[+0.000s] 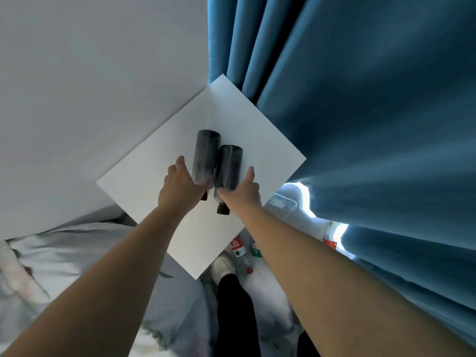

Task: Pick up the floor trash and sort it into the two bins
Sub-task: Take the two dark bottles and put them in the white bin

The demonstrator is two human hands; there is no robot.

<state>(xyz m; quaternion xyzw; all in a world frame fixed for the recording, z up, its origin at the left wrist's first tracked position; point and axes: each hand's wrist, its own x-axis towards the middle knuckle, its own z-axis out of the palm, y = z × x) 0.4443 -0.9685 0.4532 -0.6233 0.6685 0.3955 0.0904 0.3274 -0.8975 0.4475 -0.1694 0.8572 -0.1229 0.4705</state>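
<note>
Two dark plastic bottles are held side by side over a white square table top [159, 161], their bases pointing away from me and their caps toward me. My left hand [180, 185] grips the left bottle [206, 154] near its neck. My right hand [240, 191] grips the right bottle [229, 166] the same way. On the floor below the table's near corner lie several clear bottles, one with a red and green label [238, 247], one with a red cap [248, 270]. No bin is in view.
A blue curtain [360, 112] hangs close on the right. A white wall fills the left. A bed with pale bedding [64, 253] lies at the lower left. My white shoe [222, 266] and dark trouser leg stand on the floor between bed and curtain.
</note>
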